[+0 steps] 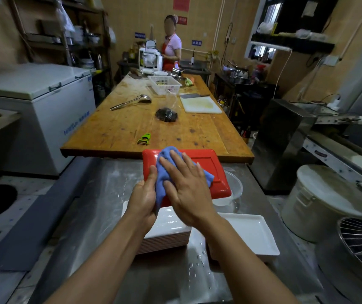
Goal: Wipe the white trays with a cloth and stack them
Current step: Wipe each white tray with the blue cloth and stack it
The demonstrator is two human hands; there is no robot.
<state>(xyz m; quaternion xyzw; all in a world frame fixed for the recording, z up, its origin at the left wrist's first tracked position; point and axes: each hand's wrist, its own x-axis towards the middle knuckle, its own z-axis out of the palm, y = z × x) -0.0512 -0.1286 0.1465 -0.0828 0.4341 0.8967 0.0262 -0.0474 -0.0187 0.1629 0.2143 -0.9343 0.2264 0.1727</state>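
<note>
I hold a tray (217,170) tilted above the steel counter, its red underside facing me. My left hand (144,198) grips its near left edge, thumb on the red face. My right hand (186,183) lies flat with straight fingers on a blue cloth (164,170) and presses it against the tray's red face. Under my hands sits a stack of white trays (169,229), wet on top. A single white tray (252,233) lies to its right.
A clear bowl (235,189) sits behind the held tray. The wooden table (131,128) beyond carries a green peeler (144,138), a ladle, a dark bag, a cutting board and a white basket. A person stands at its far end. A white lidded bucket (322,205) stands at right.
</note>
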